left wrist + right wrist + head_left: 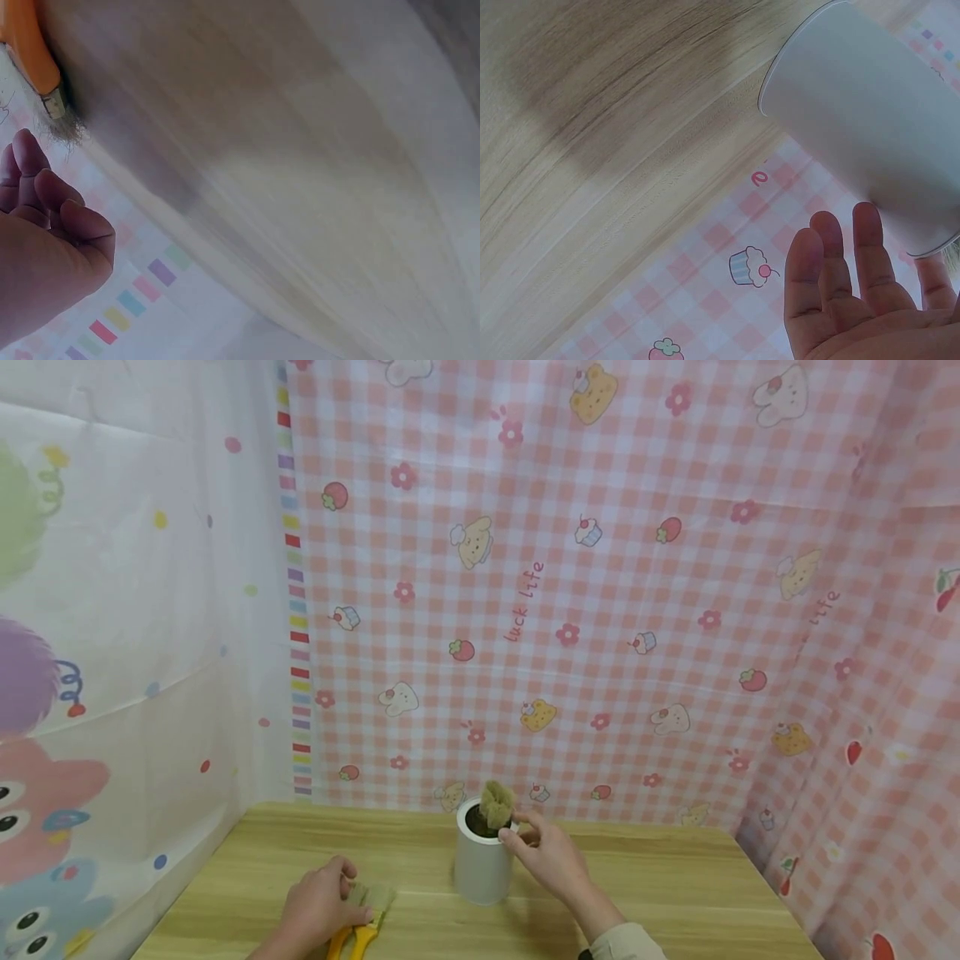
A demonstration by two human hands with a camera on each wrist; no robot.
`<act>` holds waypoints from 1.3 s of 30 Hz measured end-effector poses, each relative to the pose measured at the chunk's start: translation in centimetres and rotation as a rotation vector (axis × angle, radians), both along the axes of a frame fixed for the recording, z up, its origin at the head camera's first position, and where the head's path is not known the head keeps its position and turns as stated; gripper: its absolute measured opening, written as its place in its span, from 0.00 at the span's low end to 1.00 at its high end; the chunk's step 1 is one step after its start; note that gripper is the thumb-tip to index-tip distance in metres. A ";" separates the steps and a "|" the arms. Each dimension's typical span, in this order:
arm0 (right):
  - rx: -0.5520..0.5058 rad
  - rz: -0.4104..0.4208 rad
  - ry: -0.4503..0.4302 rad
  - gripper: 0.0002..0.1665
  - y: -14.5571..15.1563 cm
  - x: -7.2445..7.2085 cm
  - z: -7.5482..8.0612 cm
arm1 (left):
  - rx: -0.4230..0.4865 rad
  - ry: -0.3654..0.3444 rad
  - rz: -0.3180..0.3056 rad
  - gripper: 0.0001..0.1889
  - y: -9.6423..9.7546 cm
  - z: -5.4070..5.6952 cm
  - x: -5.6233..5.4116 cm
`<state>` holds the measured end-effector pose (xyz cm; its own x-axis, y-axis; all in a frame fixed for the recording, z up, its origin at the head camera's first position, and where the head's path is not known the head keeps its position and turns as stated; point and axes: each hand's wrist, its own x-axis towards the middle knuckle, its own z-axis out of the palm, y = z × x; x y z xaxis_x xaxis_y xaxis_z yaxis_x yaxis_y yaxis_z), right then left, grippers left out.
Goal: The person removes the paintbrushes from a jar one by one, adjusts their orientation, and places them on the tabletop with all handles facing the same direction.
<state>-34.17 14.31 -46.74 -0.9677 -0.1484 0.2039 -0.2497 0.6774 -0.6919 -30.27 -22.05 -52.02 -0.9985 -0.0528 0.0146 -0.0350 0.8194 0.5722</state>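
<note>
Standing toward the middle of the worktop's (pixel 675 897) far edge, a white cylindrical container (pixel 483 870) with a dark interior holds a tan tufted item (pixel 495 807) projecting above its rim. The right hand (pixel 551 856), fingers extended, touches the container without enclosing it. Two yellow-handled brushes (pixel 364 935) with pale bristles lie nearer the left edge; the left hand (pixel 318 897) bends loosely beside them, grasping neither. Pink checked cloth (pixel 570 585) hangs behind the wood-grained worktop.

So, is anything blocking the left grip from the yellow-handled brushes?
Nothing visible does: the left grip is right by the brushes, partly overlapping them in the head view. The white cup stands apart, off to their right.
</note>
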 end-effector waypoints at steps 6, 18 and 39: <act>-0.007 -0.002 0.005 0.35 -0.1 0.0 0.0 | 0.146 0.039 -0.029 0.29 0.3 0.6 0.1; -0.009 0.003 0.008 0.36 0.0 -0.2 -0.1 | 0.285 0.049 -0.029 0.27 2.0 2.0 -0.2; -0.018 0.010 -0.015 0.37 0.2 0.0 -0.1 | 0.394 0.254 -0.210 0.17 12.6 6.4 -2.8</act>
